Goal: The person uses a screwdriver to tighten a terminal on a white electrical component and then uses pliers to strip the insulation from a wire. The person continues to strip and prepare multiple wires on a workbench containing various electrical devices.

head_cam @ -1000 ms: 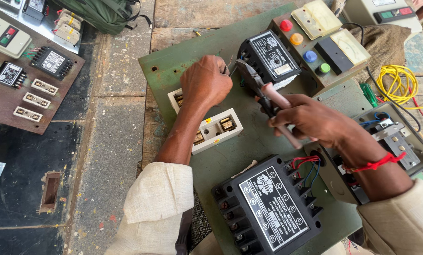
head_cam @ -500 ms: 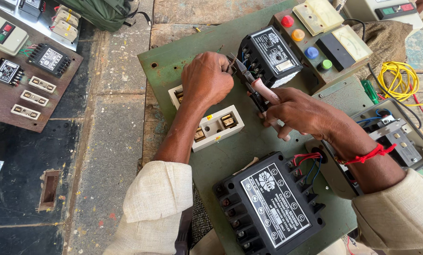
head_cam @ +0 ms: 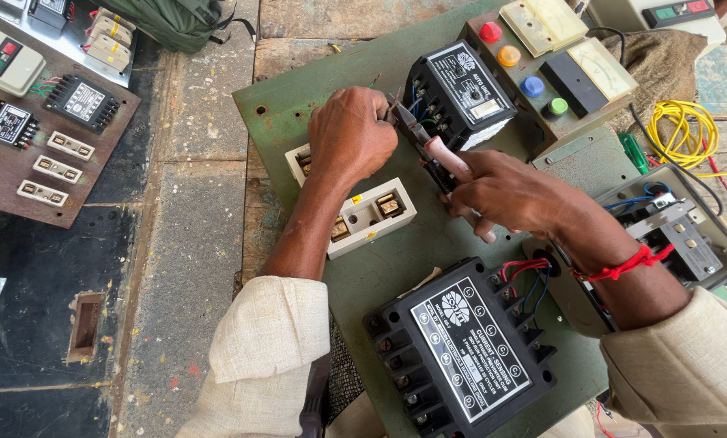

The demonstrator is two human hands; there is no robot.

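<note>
right hand [head_cam: 514, 195] closed in a grip on the pink-handled pliers [head_cam: 428, 142], left hand [head_cam: 351, 134] pinching a wire by their tips; slippage may nick neighbouring wires on the black relay unit [head_cam: 461, 93].

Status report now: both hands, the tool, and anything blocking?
Left hand closed at the black relay box wiring. Right hand grips pink-handled pliers, tips at the same wires. White fuse holder lies under the left wrist; nothing blocking.

Worn stone-slab floor [head_cam: 185, 203], dark stained patches, rusty brown board [head_cam: 23, 170] at left, daylight
</note>
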